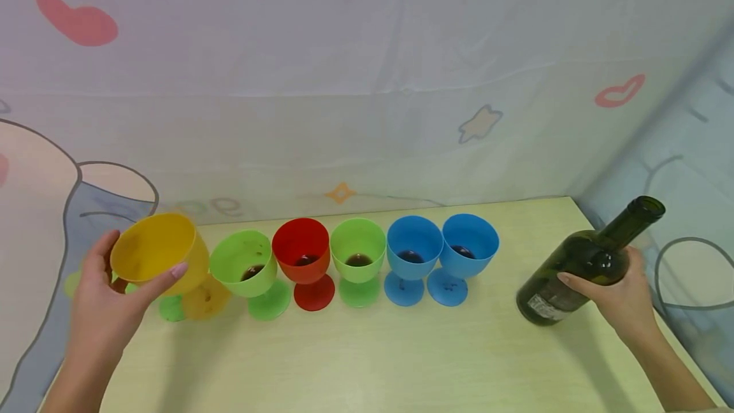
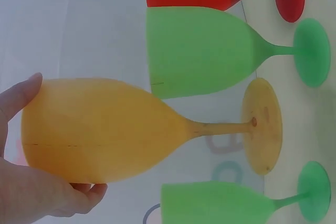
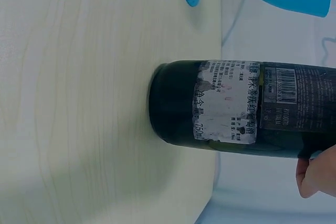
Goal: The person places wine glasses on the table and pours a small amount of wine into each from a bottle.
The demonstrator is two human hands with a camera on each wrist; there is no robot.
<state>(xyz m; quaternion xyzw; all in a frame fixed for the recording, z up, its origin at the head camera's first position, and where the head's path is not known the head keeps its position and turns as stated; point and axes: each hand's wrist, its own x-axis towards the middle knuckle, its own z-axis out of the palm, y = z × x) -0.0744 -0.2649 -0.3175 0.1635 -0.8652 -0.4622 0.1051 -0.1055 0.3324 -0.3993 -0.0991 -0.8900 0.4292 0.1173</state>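
My left hand (image 1: 106, 311) holds a yellow plastic goblet (image 1: 197, 260) by its bowl, thumb and fingers spread round the rim. In the left wrist view, the yellow foot stands higher than the feet beside it. Behind it is a green goblet (image 2: 215, 200), mostly hidden in the head view. My right hand (image 1: 622, 298) grips a dark green wine bottle (image 1: 550, 279) round its upper body. The bottle is uncapped and looks tilted to the right in the head view, its base close over the table. White and dark labels (image 3: 228, 100) face the right wrist camera.
To the right of the yellow goblet stand a green goblet (image 1: 269, 298), a red goblet (image 1: 314, 295), another green goblet (image 1: 358, 292) and two blue goblets (image 1: 404, 289), each with some dark liquid. The pale table (image 1: 355, 362) ends at a printed cloth (image 1: 298, 145) behind.
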